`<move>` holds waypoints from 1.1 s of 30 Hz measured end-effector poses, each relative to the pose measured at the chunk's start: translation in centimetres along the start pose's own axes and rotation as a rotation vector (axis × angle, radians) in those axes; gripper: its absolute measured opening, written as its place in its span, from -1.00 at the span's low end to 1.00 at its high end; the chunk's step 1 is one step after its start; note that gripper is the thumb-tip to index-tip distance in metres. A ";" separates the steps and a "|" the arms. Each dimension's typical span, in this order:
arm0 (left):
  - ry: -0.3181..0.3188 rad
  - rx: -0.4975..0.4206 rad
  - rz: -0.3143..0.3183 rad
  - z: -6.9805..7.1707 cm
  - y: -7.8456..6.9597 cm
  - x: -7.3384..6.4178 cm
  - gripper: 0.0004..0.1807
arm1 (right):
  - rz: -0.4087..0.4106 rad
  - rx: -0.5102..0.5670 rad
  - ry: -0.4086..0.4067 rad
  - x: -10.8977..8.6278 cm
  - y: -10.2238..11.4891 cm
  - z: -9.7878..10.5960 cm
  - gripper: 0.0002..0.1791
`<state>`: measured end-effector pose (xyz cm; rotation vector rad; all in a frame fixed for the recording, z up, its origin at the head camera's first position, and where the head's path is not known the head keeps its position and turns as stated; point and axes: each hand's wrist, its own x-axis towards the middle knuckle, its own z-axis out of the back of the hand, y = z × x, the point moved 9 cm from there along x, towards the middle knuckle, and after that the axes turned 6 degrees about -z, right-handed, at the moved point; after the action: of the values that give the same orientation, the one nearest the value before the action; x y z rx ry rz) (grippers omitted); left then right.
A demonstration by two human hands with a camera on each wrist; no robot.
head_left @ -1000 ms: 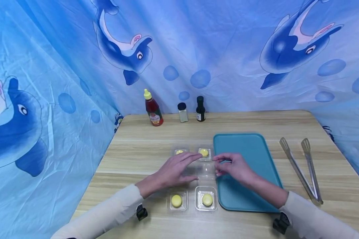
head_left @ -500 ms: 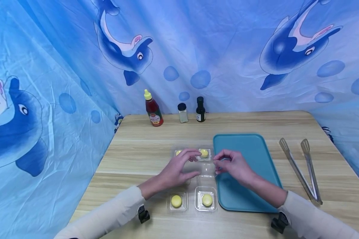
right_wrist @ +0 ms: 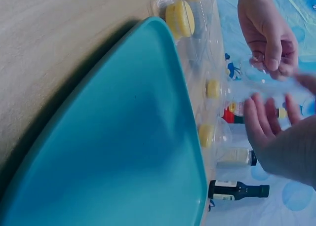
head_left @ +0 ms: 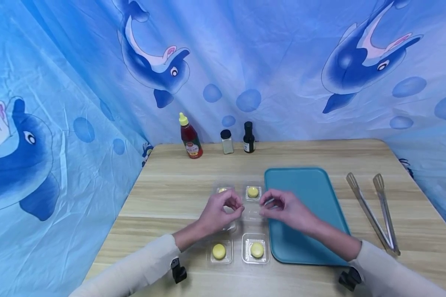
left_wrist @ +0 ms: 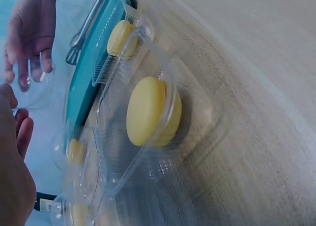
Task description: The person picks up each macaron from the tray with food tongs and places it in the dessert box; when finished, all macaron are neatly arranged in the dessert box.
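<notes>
Between my hands, raised over the table, is a clear plastic lid (right_wrist: 254, 74). My left hand (head_left: 220, 211) pinches its left side, thumb against curled fingers. At the opposite side, my right hand (head_left: 288, 211) holds the lid with thumb and fingertips, over the tray's left edge. Nearest me stand two clear plastic boxes, each bearing a yellow macaron; the right-hand box (head_left: 245, 256) holds one macaron (head_left: 257, 250), the left-hand box another macaron (head_left: 219, 251). Farther back another macaron (head_left: 252, 192) sits in its box. My left hand partly hides more boxes.
A teal tray (head_left: 312, 194) lies right of the boxes. Metal tongs (head_left: 369, 214) lie spread farther right. Along the back stand a red sauce bottle (head_left: 191, 142), a black-capped jar (head_left: 227, 143) and a dark bottle (head_left: 249, 140). A blue dolphin curtain (head_left: 275, 62) hangs behind.
My left hand's spread fingers and thumb have come together in a pinch on the lid. My right hand has shifted slightly left. The boxes and tray stay put.
</notes>
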<state>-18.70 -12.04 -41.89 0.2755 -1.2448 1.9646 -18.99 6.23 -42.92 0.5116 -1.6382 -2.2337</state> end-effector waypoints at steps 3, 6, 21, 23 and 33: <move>-0.016 0.026 -0.055 0.1 -0.5 -0.2 -0.75 | -0.032 0.002 0.127 -0.4 -0.4 -1.1 -0.59; -0.034 0.041 -0.104 0.1 -1.1 -0.4 -0.72 | -0.068 0.037 0.222 -0.8 -0.9 -1.8 -0.44; 0.045 0.176 -0.176 -0.7 -1.5 -1.1 -0.71 | -0.236 0.138 0.278 -1.1 -2.7 -2.0 -0.32; 0.090 0.168 -0.145 -0.8 -1.1 -1.2 -0.64 | -0.221 0.138 0.269 -1.1 -2.6 -2.0 -0.28; 0.297 0.108 0.084 -1.4 0.1 -2.3 -0.32 | -0.110 0.029 0.199 -1.1 -1.9 -1.9 -0.19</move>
<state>-16.96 -12.06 -43.92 -0.0168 -0.9742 2.0594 -17.19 5.69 -45.14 0.8216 -1.5771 -2.1574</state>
